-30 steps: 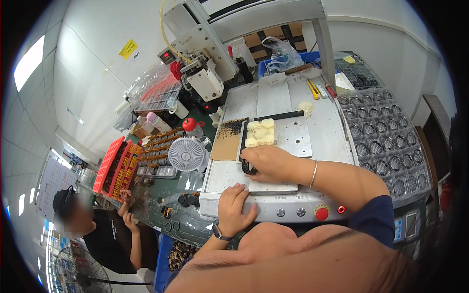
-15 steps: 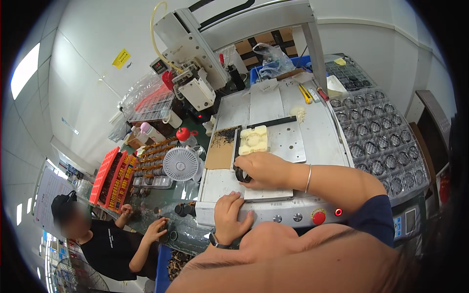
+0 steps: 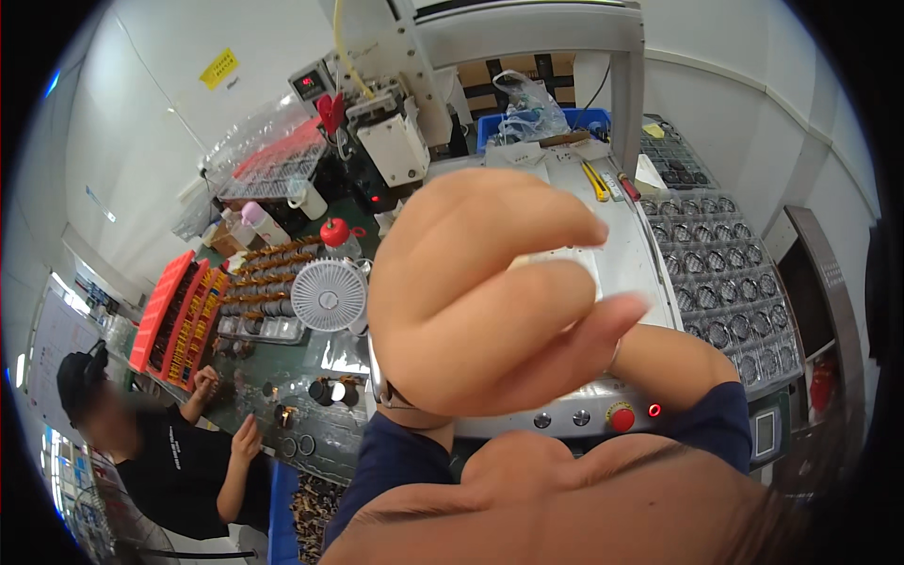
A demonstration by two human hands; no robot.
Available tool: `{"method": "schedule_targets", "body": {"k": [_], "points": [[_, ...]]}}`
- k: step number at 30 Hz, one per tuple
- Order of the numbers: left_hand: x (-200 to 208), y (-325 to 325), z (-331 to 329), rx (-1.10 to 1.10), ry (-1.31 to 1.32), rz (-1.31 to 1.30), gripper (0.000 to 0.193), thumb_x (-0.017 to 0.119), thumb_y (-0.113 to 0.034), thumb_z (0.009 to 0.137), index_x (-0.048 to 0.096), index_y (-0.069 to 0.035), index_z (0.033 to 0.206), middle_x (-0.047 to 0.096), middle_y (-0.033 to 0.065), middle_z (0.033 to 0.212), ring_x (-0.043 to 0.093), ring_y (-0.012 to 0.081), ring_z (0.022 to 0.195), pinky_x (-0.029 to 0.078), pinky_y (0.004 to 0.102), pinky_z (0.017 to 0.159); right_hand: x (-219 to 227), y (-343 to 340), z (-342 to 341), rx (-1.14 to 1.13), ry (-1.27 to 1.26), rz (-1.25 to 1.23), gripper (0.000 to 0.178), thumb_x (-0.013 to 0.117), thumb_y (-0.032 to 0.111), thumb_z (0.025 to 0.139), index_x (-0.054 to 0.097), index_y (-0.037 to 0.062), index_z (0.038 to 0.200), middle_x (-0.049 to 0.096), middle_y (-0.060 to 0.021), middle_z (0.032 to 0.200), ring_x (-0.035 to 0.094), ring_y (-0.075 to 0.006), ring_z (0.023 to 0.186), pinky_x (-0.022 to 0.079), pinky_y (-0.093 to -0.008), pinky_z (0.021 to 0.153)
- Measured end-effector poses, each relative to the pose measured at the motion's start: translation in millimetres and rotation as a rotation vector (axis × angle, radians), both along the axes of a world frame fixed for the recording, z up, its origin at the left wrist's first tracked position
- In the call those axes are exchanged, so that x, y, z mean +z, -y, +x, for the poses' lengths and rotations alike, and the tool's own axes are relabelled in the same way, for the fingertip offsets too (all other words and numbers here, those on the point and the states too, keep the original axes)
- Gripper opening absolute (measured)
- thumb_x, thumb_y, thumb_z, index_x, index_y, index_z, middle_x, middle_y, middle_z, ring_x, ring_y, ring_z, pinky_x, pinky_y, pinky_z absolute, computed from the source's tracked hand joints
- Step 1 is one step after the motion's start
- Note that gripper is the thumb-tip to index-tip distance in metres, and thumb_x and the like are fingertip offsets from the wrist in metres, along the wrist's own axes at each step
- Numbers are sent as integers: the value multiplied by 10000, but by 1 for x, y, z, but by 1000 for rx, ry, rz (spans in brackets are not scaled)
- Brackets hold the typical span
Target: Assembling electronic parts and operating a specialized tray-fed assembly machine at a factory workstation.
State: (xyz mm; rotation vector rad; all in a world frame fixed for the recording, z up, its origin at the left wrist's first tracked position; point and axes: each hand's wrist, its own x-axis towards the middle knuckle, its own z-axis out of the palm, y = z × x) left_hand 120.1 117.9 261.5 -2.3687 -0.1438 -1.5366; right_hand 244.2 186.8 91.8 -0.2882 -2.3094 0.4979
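Note:
My left hand (image 3: 490,301) is raised close to the camera, its fingers loosely curled, with nothing visible in them. A dark watch band shows at its wrist. Behind it, the left hand covers most of the white bench machine's bed (image 3: 617,250), with only a pale sliver of the fixture showing between its fingers. My right forearm (image 3: 673,363), with a thin bracelet at the wrist, reaches in from the right over the machine's front. The right hand is hidden behind the left, so its fingers and anything in them cannot be seen.
A red stop button (image 3: 621,418) sits on the machine's front panel. Clear trays of round black parts (image 3: 725,282) stand on the right. To the left are a white fan (image 3: 330,294), red bins (image 3: 169,311) and a co-worker (image 3: 179,461) with both hands over the bench.
My left hand has risen from the machine's front edge to near the camera. The right hand, earlier gripping black rings beside the pale fixture, is now hidden. The view has shifted slightly.

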Motion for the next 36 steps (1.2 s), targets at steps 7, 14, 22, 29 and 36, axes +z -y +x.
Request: {"method": "schedule_targets", "body": {"k": [7,14,22,29,36], "points": [[-47,-31,-56,-60,118,-260,227,761,-174,826,594,-21,835,628,138,859,607,220,751,514,415,674,-3,-16,-4,-14,20,34,470,775,240,758,567,35,1125,651,-175,1127,639,-361,1019,522,-398,870],[-48,-38,-89,-107,232,-223,233,737,-196,846,569,-38,808,600,119,834,573,202,722,502,405,664,0,-11,-12,-87,176,69,539,819,193,721,520,8,1131,644,-227,1122,638,-376,1047,522,-428,896],[-48,-11,-105,-93,253,-236,252,709,-220,870,541,-57,778,569,97,804,533,180,690,489,393,654,1,-1,-8,-116,115,199,563,848,173,706,504,3,1117,654,-196,1139,660,-343,1016,536,-398,869],[-53,-3,-107,-64,309,-260,276,685,-242,890,516,-74,751,541,79,779,498,162,661,478,383,644,2,-6,-10,-132,96,243,563,851,177,700,510,10,1116,662,-169,1120,659,-329,1014,531,-381,869],[-55,6,-100,-64,338,-339,305,661,-263,910,491,-91,725,514,60,753,463,143,632,466,373,634,-2,-12,-11,-74,73,219,555,851,172,697,512,12,1105,664,-161,1102,659,-328,1011,536,-389,868]]}}
